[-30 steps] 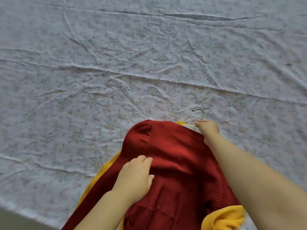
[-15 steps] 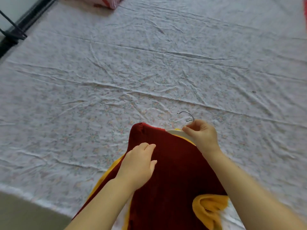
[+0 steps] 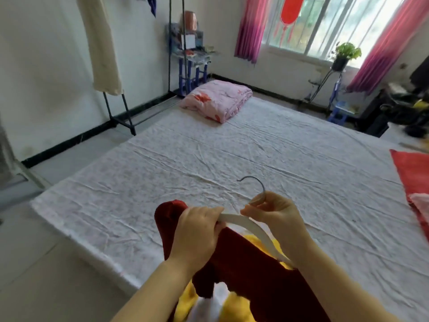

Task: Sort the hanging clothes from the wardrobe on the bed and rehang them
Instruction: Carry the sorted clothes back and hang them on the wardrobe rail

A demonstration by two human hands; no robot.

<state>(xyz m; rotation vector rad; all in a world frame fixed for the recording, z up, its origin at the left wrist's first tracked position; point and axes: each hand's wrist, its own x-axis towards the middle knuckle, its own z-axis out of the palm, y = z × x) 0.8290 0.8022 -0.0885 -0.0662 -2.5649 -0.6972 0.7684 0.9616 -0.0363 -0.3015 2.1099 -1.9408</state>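
Two garments share one flat white hanger [image 3: 251, 225], a dark red top [image 3: 255, 273] over a yellow one [image 3: 254, 240], above the wrinkled floral bed sheet's [image 3: 209, 159] near edge. Your left hand [image 3: 197, 231] curls its fingers around the red shoulder and the hanger arm. Your right hand [image 3: 276, 214] pinches the base of the curved metal hook [image 3: 257, 183].

Dark red sweater [image 3: 253, 270] half off white hanger [image 3: 249, 225]

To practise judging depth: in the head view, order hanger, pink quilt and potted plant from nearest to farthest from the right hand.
1. The hanger, gripped by the right hand.
2. The pink quilt, far end of the bed.
3. The potted plant, by the window beyond the bed.
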